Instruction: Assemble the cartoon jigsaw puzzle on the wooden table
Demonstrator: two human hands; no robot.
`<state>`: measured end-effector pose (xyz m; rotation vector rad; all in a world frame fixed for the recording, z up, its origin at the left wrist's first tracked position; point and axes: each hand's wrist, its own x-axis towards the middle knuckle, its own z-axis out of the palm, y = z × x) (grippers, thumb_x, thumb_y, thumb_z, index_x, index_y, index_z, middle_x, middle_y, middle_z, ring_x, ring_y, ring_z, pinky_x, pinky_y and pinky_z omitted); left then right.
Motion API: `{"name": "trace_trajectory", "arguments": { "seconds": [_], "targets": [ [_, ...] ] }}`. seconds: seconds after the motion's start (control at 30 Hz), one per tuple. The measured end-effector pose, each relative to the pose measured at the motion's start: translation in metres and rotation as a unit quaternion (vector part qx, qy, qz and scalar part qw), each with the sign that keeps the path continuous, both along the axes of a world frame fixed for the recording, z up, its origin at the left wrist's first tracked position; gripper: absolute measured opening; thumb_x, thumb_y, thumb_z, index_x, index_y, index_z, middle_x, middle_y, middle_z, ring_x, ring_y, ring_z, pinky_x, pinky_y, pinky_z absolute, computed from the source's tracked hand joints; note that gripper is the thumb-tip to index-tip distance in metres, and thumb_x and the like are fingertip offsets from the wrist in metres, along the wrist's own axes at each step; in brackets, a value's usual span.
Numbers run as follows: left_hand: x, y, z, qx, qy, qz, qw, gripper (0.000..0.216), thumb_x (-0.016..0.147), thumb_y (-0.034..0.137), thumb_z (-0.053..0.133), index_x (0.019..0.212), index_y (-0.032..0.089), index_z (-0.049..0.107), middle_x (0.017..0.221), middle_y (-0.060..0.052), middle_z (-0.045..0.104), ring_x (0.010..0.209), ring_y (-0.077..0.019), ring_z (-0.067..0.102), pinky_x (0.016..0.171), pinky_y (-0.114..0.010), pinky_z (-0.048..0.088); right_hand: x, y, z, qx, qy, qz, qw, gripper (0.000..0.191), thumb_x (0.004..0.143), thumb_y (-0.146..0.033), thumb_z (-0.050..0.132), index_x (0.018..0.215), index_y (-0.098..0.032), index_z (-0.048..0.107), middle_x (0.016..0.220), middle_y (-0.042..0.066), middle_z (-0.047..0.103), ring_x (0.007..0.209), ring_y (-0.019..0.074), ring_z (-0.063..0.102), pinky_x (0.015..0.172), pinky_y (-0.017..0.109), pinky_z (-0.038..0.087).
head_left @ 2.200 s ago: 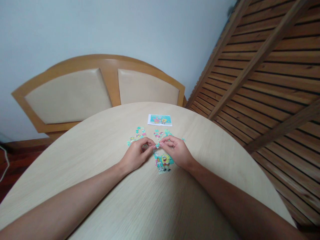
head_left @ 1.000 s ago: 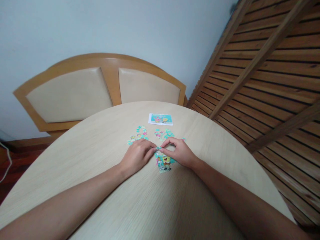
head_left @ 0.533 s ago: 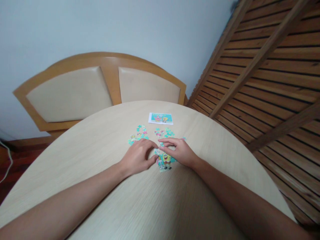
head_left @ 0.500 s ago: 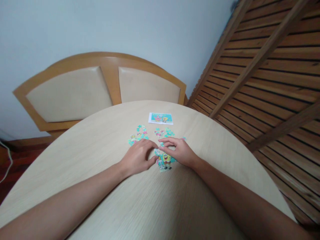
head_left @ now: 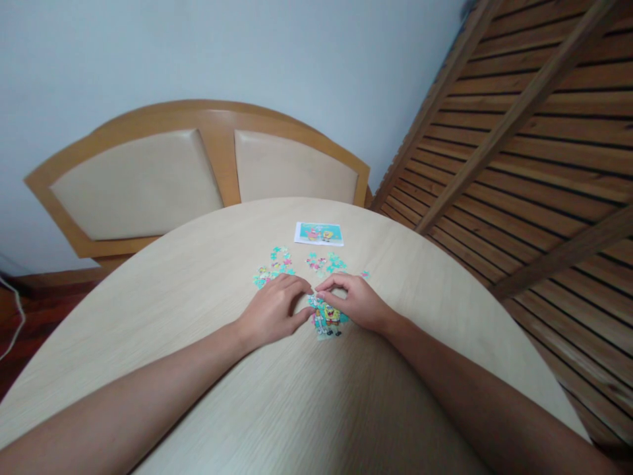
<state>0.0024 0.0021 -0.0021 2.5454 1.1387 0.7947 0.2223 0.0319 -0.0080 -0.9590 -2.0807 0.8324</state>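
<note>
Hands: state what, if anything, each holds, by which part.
Cannot be told: left hand and right hand are at the upper left of the joined puzzle pieces; no lifted piece shows.

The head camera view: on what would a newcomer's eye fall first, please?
First, probably, the left hand and right hand, close together near the middle, at a bright, partly joined puzzle. Loose pieces lie just beyond, with a picture card behind them on the pale table. On the right, dark slatted wood rises at a slant.
</note>
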Motion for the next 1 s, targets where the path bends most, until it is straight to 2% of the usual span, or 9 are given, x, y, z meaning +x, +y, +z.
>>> {"name": "trace_trajectory", "arguments": {
  "seconds": [0.3,0.57,0.77,1.0],
  "targets": [
    [-0.0009,0.0000,-0.0001,-0.003,0.006,0.001,1.000,0.021,0.090,0.029,0.067,0.110,0.023,0.064,0.112,-0.005,0.071,0.108,-0.0254,0.062,0.097,-0.043,0.049,-0.0009,0.0007,-0.0003,-0.008,0.005,-0.006,1.000,0.012,0.085,-0.024,0.069,0.094,-0.019,0.074,0.091,0.004,0.076,0.082,0.0166,0.071,0.081,0.030,0.055],
    [-0.0004,-0.0005,0.0011,-0.004,0.008,-0.002,1.000,0.021,0.090,0.029,0.067,0.110,0.023,0.064,0.111,-0.005,0.071,0.108,-0.0251,0.062,0.098,-0.043,0.048,-0.0010,0.0032,-0.0019,0.072,-0.040,-0.006,0.997,0.005,0.085,-0.021,0.071,0.089,-0.021,0.075,0.086,0.002,0.076,0.086,0.0188,0.068,0.084,0.032,0.049],
    [-0.0003,-0.0007,0.0022,-0.005,0.003,-0.003,1.000,0.020,0.091,0.029,0.066,0.110,0.023,0.064,0.111,-0.005,0.071,0.107,-0.0252,0.063,0.098,-0.043,0.048,-0.0013,0.0043,-0.0033,0.092,-0.071,-0.011,0.993,0.005,0.086,-0.023,0.072,0.090,-0.022,0.074,0.087,0.002,0.075,0.089,0.0202,0.066,0.085,0.035,0.047],
    [-0.0013,0.0006,-0.0009,-0.007,0.003,0.004,1.000,0.021,0.090,0.030,0.067,0.110,0.024,0.064,0.114,-0.005,0.071,0.109,-0.0263,0.062,0.099,-0.044,0.048,-0.0014,0.0033,-0.0017,0.082,-0.067,-0.021,0.994,0.014,0.091,-0.018,0.062,0.096,-0.023,0.075,0.095,0.003,0.077,0.094,0.0206,0.067,0.088,0.036,0.048]
  ]
}}
